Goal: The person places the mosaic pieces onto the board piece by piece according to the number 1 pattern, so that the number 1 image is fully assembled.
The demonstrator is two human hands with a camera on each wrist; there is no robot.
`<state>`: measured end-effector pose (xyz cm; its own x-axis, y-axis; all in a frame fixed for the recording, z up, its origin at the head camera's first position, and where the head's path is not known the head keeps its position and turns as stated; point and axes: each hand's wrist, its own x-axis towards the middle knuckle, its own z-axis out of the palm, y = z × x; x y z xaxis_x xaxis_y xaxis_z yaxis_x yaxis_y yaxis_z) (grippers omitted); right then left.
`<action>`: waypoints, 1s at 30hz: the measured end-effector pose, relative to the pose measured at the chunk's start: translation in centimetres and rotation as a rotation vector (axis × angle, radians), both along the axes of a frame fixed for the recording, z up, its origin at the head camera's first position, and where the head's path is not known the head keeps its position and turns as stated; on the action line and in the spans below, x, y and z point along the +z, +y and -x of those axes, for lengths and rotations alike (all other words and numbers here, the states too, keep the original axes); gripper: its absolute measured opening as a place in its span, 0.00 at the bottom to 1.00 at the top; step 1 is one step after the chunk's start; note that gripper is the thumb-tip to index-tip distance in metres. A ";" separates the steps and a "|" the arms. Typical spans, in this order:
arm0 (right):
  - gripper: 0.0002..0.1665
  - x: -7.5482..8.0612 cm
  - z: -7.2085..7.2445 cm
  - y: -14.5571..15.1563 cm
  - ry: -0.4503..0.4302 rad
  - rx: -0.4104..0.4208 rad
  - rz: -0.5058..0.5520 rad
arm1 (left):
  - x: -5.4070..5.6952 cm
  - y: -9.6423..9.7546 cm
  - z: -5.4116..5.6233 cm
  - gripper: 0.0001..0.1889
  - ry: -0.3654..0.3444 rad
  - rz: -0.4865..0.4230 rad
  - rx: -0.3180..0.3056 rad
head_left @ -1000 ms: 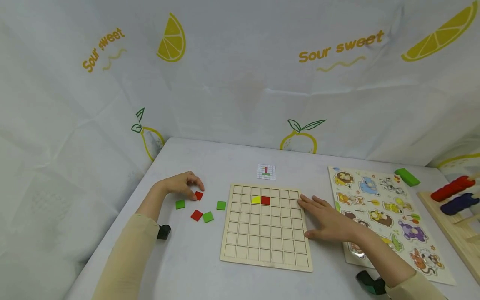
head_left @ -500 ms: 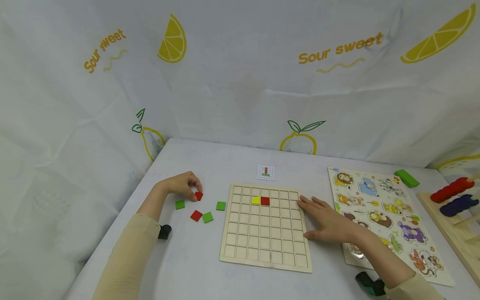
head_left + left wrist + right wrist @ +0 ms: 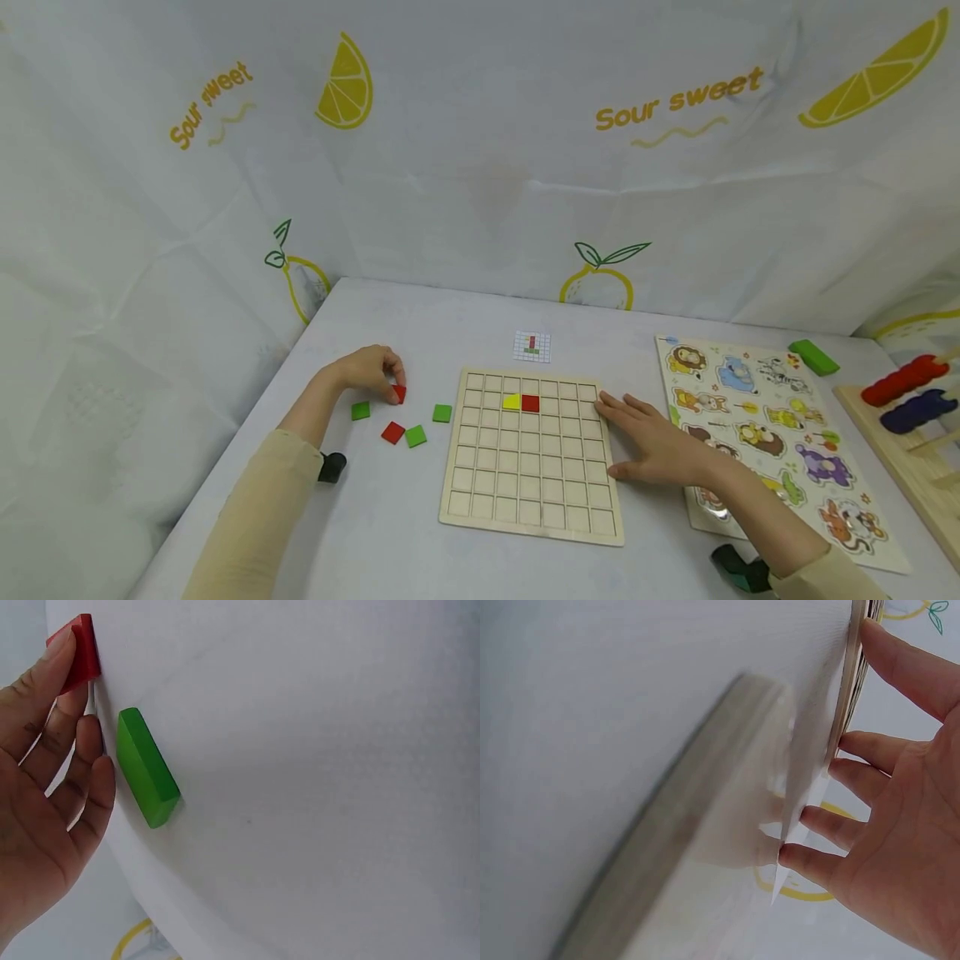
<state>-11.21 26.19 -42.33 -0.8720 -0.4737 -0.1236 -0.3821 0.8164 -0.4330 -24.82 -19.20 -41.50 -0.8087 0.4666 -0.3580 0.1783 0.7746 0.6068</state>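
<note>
Red tile, left of the gridded board, pinched between thumb and fingers of the left hand; grip firmly, lift clear of the nearby green tile. Right hand: fingers spread apart at the board's right edge; light contact should stop it sliding.

Left sleeve: plain pale beige cloth, faintly creased, its cuff ending on the lower forearm.
Right sleeve: matching beige (only the cuff end shows, cropped by the head view's lower edge).
Left wrist fitting: small, black, stubby, rounded at the end, partly hidden by cloth.
Right wrist fitting: black, with two blunt lobes and a dark green patch.
Left hand: bare, slim-fingered.
Right hand: bare, likewise slim-fingered.
</note>
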 end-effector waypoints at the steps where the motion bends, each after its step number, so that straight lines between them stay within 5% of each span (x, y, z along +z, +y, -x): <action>1: 0.54 0.0 0.0 0.0 0.001 0.000 -0.002 | 0.0 0.1 0.0 0.09 -0.002 0.002 -0.004; 10: 0.54 0.1 -0.1 -0.1 -0.008 -0.006 -0.010 | 0.6 1.7 0.3 0.04 -0.002 -0.038 -0.037; 30: 0.53 0.0 -0.1 0.0 0.006 0.006 0.004 | 1.3 10.7 -1.1 0.05 0.046 -0.092 -0.205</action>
